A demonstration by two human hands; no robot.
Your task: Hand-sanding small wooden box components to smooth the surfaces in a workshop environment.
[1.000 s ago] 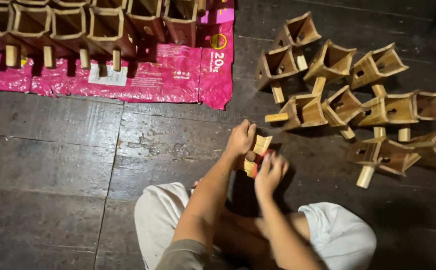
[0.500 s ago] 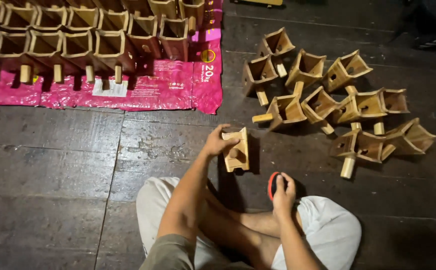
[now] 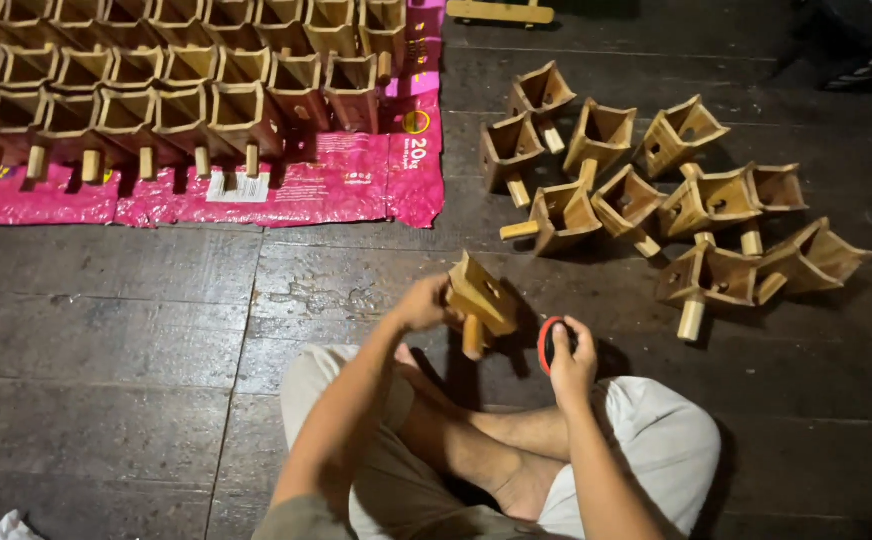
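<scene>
The left hand [image 3: 422, 303] grips a small wooden funnel-shaped box with a peg [image 3: 480, 300], fingers wrapped round its upper edge so that it hangs tilted just above the dark plank floor [image 3: 136, 330], peg pointing down towards the knees. The right hand [image 3: 571, 352] is curled tight round a small round thing with a red rim [image 3: 548, 343] — possibly a roll of tape, though the hand hides most of it. The two hands sit near each other but apart, in front of the person's crossed legs. Beyond the right hand lies a loose heap of like wooden boxes [image 3: 656, 195], tipped every which way on the floor. To the upper left, more of them stand in neat rows [image 3: 156, 90] on a pink plastic sheet [image 3: 356, 185] — well apart from the hands.
</scene>
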